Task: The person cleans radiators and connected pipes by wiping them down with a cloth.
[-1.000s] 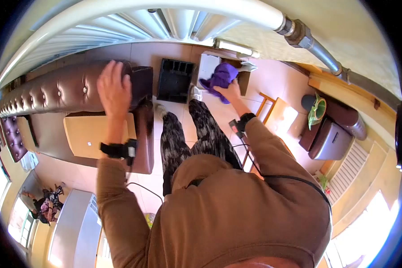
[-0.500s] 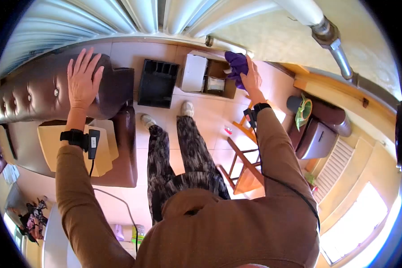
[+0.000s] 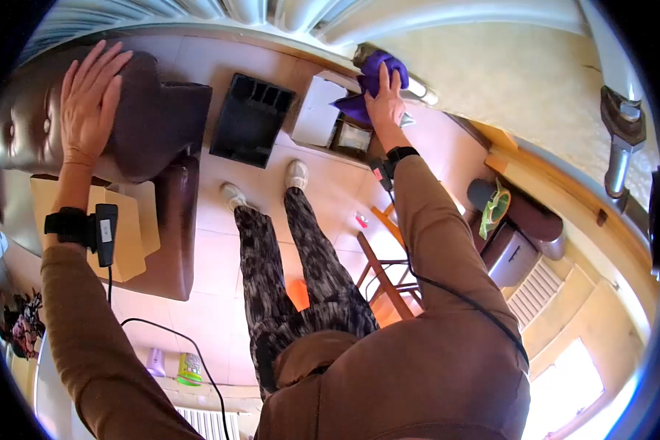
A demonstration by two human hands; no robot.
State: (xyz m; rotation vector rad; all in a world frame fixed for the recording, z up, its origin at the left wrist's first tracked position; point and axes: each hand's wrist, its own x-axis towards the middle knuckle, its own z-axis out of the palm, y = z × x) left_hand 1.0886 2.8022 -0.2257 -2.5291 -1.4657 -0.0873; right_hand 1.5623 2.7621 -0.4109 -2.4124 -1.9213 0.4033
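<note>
My left hand (image 3: pixel 89 110) is spread flat over the top of the brown tufted sofa back (image 3: pixel 136 110), and seems to rest on it. My right hand (image 3: pixel 387 103) grips a purple cloth (image 3: pixel 353 108), part of which is bunched over the fingertips while a corner hangs to the left. The cloth is against or just in front of the pipe (image 3: pixel 423 92) at the foot of the wall, beside the white radiator (image 3: pixel 249 10). Whether it touches the pipe is hard to see. Below the cloth, an open box (image 3: pixel 321 110) with a white flap stands on the floor.
A black compartment tray (image 3: pixel 246 132) lies on the floor left of the box. Folded cardboard (image 3: pixel 128 235) sits on the sofa seat. A wooden chair (image 3: pixel 381 275) stands by my right side. A thick pipe joint (image 3: pixel 623 121) is at upper right. Cables run from both wrists.
My right hand has moved left and up with the purple cloth, to the pipe end by the radiator. The view has shifted; my left hand stays spread on the sofa back.
</note>
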